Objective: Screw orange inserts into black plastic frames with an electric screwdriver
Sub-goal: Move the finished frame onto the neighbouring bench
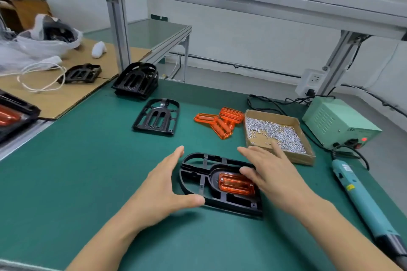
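A black plastic frame lies flat on the green mat in front of me, with an orange insert seated in its right half. My left hand is spread at the frame's left end, thumb against its near edge, fingers straight. Over the frame's right side my right hand hovers with straight fingers, its thumb just above the insert. The teal electric screwdriver lies on the mat at the right, held by neither hand.
A cardboard box of silver screws stands behind my right hand. Loose orange inserts lie left of it. An empty frame and a stack of frames sit further back. A green power supply is at the far right.
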Available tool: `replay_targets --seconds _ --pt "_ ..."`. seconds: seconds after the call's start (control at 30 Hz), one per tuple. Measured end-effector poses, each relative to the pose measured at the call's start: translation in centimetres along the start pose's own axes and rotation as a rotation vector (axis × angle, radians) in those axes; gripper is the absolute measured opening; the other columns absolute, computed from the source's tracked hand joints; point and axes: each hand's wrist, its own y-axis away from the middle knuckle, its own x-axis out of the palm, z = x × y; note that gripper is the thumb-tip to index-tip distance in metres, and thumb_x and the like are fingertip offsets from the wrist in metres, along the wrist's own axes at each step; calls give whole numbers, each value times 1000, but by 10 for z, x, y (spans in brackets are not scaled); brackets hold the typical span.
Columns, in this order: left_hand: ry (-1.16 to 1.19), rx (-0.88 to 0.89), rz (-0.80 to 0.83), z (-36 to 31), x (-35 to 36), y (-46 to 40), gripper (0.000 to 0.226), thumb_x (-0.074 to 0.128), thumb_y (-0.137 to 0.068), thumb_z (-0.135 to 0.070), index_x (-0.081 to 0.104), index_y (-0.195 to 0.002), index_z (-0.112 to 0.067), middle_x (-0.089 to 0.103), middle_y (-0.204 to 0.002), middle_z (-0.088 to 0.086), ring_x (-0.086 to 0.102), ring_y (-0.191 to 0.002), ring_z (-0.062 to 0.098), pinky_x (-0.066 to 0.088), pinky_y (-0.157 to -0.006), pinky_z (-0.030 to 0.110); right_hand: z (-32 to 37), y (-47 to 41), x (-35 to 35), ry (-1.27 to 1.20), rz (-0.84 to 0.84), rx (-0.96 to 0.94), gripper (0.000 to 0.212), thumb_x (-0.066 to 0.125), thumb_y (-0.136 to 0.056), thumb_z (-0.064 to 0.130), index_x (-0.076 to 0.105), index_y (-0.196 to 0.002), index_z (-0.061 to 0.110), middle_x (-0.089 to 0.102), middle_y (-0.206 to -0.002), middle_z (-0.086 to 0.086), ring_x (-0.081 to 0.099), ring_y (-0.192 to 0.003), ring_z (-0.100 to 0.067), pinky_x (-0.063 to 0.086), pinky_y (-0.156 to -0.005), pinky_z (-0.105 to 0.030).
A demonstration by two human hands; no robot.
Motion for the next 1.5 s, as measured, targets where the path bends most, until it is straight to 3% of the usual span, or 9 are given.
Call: replay_targets --seconds 0.17,0.3,0.47,0.67,0.8,0.93,1.1,1.3,1.5 --pt "-155 9 -8 1 4 -1 117 78 -58 -55 6 -150 -39 18 -153 -21 11 -142 4 17 -116 30 8 -10 16 -3 5 -71 53 30 -102 46 24 -151 27 38 -152 10 18 -144 -2 -12 -116 -29" --pt "-198 1 -22 0 6 -2 110 75 -63 -54 8 -149 -39 19 -152 -20 8 -141 5 15 -114 27 5 -12 23 -55 -45 -103 49 34 -102 45 29 -149 31 41 -148 17 24 -141 1 -8 -116 -24" --pt "-174 -5 -26 2 5 -1 103 74 -69 -50 10 -150 -39 18 -152 -22 9 -140 2 14 -115 26 4 -13 18 -260 -57 -76 44 54 -95 42 48 -138 31 55 -125 20 48 -118 -3 33 -98 -18" --pt "86 -34 -118 13 -11 4 89 73 -74 -35 23 -146 -42 30 -143 -35 27 -132 -14 22 -107 14 21 -26 6 -494 -22 -25 37 68 -85 35 64 -121 30 61 -103 24 57 -98 1 41 -88 -23" --pt "223 -72 -244 22 -26 7 81 71 -81 -23 25 -146 -39 38 -127 -43 41 -118 -20 30 -97 8 45 -41 4 -587 -14 2 36 68 -86 34 64 -122 28 61 -109 21 57 -105 -5 42 -94 -28" --pt "370 -110 -419 26 -44 9 67 68 -86 -11 35 -141 -32 46 -124 -31 54 -101 -17 42 -87 7 76 -61 5 -642 -39 -12 34 65 -89 32 63 -122 26 60 -106 21 53 -101 1 38 -87 -24" --pt "492 -146 -612 21 -70 19 54 56 -94 -26 33 -141 -40 58 -118 -21 56 -99 -16 41 -77 6 137 -93 3 -614 -132 -48 39 64 -91 29 62 -127 15 65 -116 3 56 -108 -16 42 -95 -34" --pt "571 -127 -894 20 -119 36 80 67 -87 -32 15 -147 -45 31 -145 -25 35 -131 -3 31 -112 31 234 -124 -17 -604 -196 -199 38 60 -94 31 61 -128 14 64 -121 -5 57 -112 -25 42 -90 -34" --pt "548 -104 -1200 42 -180 61 68 54 -96 -17 18 -149 -40 24 -151 -21 29 -132 -2 35 -103 20 321 -137 -31 -661 -185 -383 32 55 -96 30 58 -125 17 62 -118 -1 56 -104 -22 32 -74 -28"
